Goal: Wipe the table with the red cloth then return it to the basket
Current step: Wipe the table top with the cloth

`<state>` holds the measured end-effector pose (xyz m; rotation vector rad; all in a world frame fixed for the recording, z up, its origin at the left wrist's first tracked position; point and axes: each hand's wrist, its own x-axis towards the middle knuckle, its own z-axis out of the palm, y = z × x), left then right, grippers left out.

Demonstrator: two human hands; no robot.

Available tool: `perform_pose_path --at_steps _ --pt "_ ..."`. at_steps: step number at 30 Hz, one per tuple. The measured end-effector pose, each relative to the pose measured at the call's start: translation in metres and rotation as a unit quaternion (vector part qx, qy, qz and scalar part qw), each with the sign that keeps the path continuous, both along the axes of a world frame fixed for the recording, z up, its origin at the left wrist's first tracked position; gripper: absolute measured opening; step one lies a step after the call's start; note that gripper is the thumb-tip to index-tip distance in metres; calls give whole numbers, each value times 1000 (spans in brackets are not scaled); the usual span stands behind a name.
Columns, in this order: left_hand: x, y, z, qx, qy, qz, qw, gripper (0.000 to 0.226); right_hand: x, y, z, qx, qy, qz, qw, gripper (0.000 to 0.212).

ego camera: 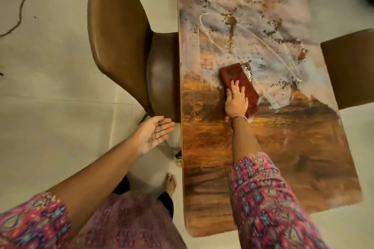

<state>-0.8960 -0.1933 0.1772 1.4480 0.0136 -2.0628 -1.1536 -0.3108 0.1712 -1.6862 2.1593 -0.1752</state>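
Right hand (pixel 236 103) is pressing flat on the folded red cloth (pixel 232 74), fingers (pixel 235 85) straight and slightly apart, mid-desk (pixel 283 147). Brown crumbs (pixel 230 20) are lying just beyond the cloth. Left hand (pixel 153 133) is hovering palm-up off the desk edge, fingers straight and together, holding nothing, beside the chair (pixel 117 36).

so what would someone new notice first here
The right hand pressing flat on a folded red cloth near the middle of the painted-looking table draws the eye first. Beyond the cloth, brown crumbs and pale smears are scattered over the table's far half. The left hand is held open, palm up, just off the table's left edge by a brown chair.
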Motion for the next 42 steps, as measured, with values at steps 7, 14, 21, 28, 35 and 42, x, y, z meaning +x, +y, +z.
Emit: perform_pose_path --at_steps 7,14,21,28,35,42 --pt "10 -21 11 7 -18 -42 999 28 59 199 0 -13 -16 103 994 49" --pt "-8 -70 19 3 -75 -30 997 28 70 250 3 7 71 54 996 49" --pt "-23 -122 20 -10 -111 -12 994 26 37 178 -5 13 87 -78 993 51" --pt "-39 -188 14 -23 -152 12 988 17 -87 30 2 4 32 -175 984 46" --pt "-33 -235 -2 -16 -103 39 994 31 -91 -63 9 -22 -1 -309 951 45" --pt "-28 -254 -3 -1 -56 7 998 32 119 11 -4 -46 1 70 996 47"
